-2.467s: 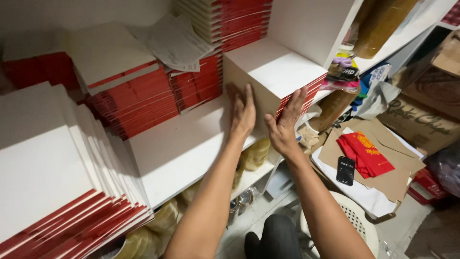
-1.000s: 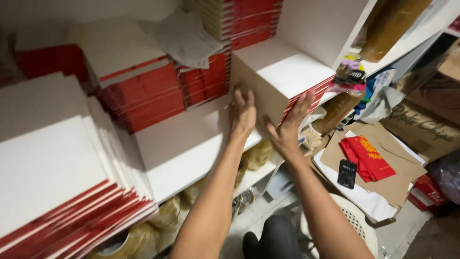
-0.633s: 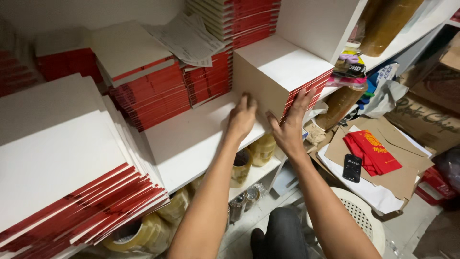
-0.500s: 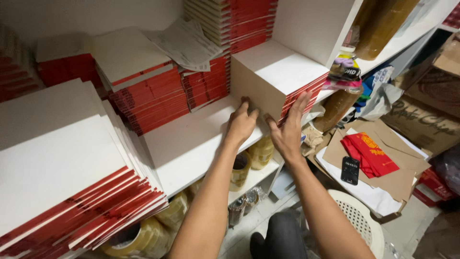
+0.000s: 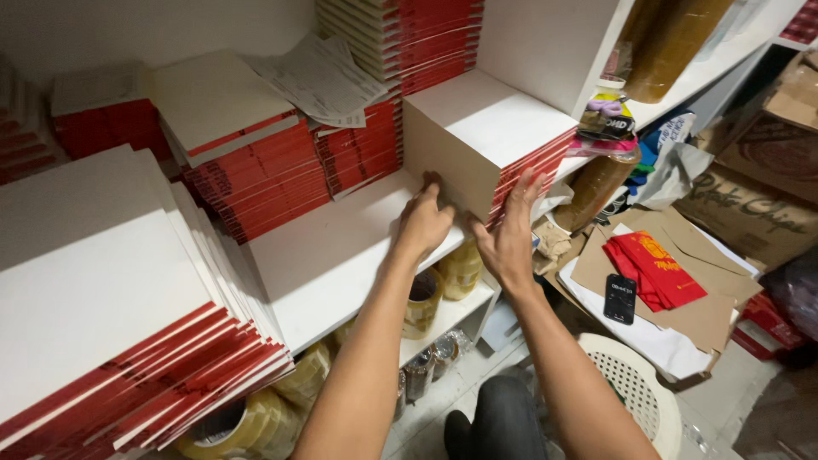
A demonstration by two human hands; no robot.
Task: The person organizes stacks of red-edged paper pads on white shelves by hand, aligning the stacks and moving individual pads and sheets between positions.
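My left hand (image 5: 423, 223) and right hand (image 5: 509, 241), fingers spread, press flat against the book stack (image 5: 486, 140) at the shelf (image 5: 341, 255) front edge, squaring it; next, firm even grip.

a cramped stockroom: white shelves (image 5: 341, 255) stacked with identical red-edged white books (image 5: 111, 341), rolls of packing tape (image 5: 247, 426) beneath, brown envelopes (image 5: 673, 298) and cardboard boxes (image 5: 767, 196) alongside.

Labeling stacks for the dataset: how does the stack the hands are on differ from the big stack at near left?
The stack under the hands is squared up, edges flush; the near-left stack is fanned, its edges stepped. The left hand and right hand press on the first; nothing touches the second. The first stands at the shelf's right end, the second at its left. Both have pale tops and red edges.
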